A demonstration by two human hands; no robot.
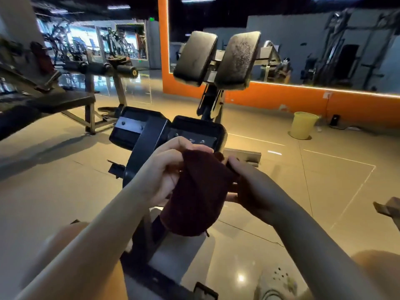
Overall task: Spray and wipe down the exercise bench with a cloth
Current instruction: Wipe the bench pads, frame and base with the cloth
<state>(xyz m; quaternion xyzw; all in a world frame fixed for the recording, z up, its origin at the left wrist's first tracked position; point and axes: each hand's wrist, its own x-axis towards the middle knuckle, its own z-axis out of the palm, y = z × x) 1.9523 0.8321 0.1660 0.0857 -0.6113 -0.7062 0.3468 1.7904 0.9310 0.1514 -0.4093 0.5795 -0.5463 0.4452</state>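
Both hands, left hand [164,169] and right hand [249,182], gripping dark red cloth [194,191], black bench pads [216,59] beyond

Place was a commercial gym. Padded exercise bench [216,59] stood centre, a weight bench with roller pads [101,69] far left, more machines [86,44] behind it. Orange wall [281,100] held a long mirror [324,44] (racks reflected). Tiled floor [324,180], yellow bin [303,125] right.
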